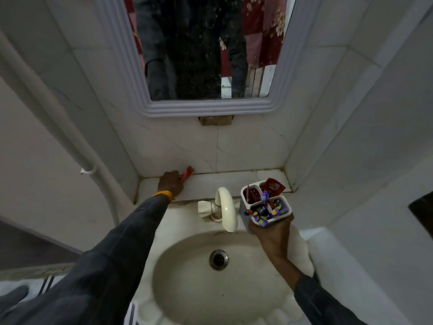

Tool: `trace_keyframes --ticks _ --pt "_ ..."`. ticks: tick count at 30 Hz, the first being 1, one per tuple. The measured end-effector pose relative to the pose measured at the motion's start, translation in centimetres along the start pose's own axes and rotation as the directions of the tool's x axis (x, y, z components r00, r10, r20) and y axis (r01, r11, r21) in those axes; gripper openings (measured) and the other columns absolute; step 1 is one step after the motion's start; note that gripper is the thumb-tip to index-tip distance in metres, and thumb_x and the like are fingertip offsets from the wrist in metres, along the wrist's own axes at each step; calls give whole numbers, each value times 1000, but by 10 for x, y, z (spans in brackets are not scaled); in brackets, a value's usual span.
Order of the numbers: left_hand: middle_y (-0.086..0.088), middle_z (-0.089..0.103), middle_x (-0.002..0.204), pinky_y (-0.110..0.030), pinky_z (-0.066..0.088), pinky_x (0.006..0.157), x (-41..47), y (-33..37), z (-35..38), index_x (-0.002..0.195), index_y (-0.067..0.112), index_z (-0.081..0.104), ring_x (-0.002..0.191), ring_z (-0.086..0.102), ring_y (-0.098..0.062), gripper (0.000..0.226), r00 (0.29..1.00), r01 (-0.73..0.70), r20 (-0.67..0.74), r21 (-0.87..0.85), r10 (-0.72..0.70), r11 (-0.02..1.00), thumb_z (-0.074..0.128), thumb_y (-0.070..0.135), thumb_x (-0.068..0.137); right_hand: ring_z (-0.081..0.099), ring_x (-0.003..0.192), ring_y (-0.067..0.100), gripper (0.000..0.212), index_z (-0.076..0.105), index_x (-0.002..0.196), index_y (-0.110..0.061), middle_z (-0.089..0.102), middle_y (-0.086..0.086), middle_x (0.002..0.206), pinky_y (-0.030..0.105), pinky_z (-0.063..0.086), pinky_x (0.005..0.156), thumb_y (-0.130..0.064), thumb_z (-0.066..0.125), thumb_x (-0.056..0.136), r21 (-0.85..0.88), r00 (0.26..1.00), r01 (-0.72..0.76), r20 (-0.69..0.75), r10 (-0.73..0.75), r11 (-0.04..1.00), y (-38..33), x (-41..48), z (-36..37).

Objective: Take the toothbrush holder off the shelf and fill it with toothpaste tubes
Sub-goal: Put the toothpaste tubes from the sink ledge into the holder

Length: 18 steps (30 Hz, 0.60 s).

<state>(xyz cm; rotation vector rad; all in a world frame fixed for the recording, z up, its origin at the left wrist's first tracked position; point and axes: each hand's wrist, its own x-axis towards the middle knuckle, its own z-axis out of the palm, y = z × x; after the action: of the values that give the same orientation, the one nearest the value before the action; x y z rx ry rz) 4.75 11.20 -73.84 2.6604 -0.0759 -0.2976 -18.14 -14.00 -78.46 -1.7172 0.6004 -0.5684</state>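
Centrally right, the right hand (269,233) grips one white four-compartment plastic toothbrush holder (263,206) containing colourful tubes; the left hand (170,184) closes on one red toothpaste tube (188,172) on the tiled shelf (225,181).

Toothbrush holder (262,205): white, four compartments, upright, off the shelf (210,181), above the sink's right rim; red and purple toothpaste tubes (273,186) stand inside. One red tube (188,172) lies on shelf, left.

We note the left hand (171,184) covers most of a red item (188,171), type indeterminable; holder (263,202) contents blurred.
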Motion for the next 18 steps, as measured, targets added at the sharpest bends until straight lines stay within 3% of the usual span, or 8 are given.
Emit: trace_keyframes --ticks 3,5,8,11,15,18 --pt "-11 70 92 -36 56 83 -11 27 -19 98 7 69 83 65 -26 25 999 -35 -23 -213 30 976 76 23 80 63 120 1 108 37 142 -9 62 7 138 8 49 96 -8 100 55 17 999 -18 42 17 1000 0 -1 6" --pt "-5 70 80 -32 59 76 -26 53 -33 88 12 69 71 66 -18 19 987 -151 7 -332 163 931 80 22 76 61 119 -8 108 37 144 -9 62 3 138 10 50 97 -10 100 56 26 998 -20 59 18 999 1 -3 9" --pt "-5 72 77 -23 57 66 -51 101 -48 85 9 69 66 68 -13 21 916 -356 34 -397 401 846 82 23 75 64 119 -2 109 39 142 -12 64 1 135 17 53 99 -23 100 52 40 999 -24 43 23 999 1 -5 9" --pt "-12 74 86 -26 62 70 -74 148 -51 95 2 70 74 72 -18 25 823 -463 65 -498 564 733 80 16 77 64 119 -1 106 40 139 -16 65 -3 132 14 52 97 -21 102 52 39 999 -14 38 13 999 0 -4 9" --pt "0 72 76 -18 53 60 -95 193 -34 86 8 72 62 64 -6 22 704 -643 81 -350 705 682 82 22 72 58 119 -13 105 38 137 -25 58 -15 132 9 50 96 -7 101 55 53 999 10 38 -12 999 -1 -1 8" --pt "-2 75 83 -21 50 64 -101 210 -9 85 14 71 69 63 -11 23 659 -728 124 -143 742 670 82 29 71 58 126 -1 107 40 142 -17 58 -4 138 9 49 96 -9 101 54 52 999 14 41 -16 999 4 0 8"
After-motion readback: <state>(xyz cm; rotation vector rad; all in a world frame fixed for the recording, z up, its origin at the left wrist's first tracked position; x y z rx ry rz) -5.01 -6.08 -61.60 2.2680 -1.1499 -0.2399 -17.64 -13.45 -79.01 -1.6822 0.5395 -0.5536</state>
